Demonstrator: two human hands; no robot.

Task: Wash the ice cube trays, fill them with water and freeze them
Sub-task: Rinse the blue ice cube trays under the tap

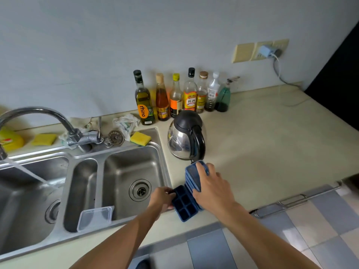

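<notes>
Head view: low in the frame's centre, right of the sink [120, 167], the left hand [162, 198] pinches the short end of a blue ice cube tray [184, 205] lying on the counter [262, 152]. The right hand [212, 184] clasps a tilted stack of trays [192, 175] touching it. They look light, perhaps flexible; best held by the rims, and slippery once wet.

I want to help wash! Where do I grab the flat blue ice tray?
Pinch its long rim from the sink side, as the left hand does: the ice tray lies flat, cups up, and the blue stack crowds its other side.
</notes>
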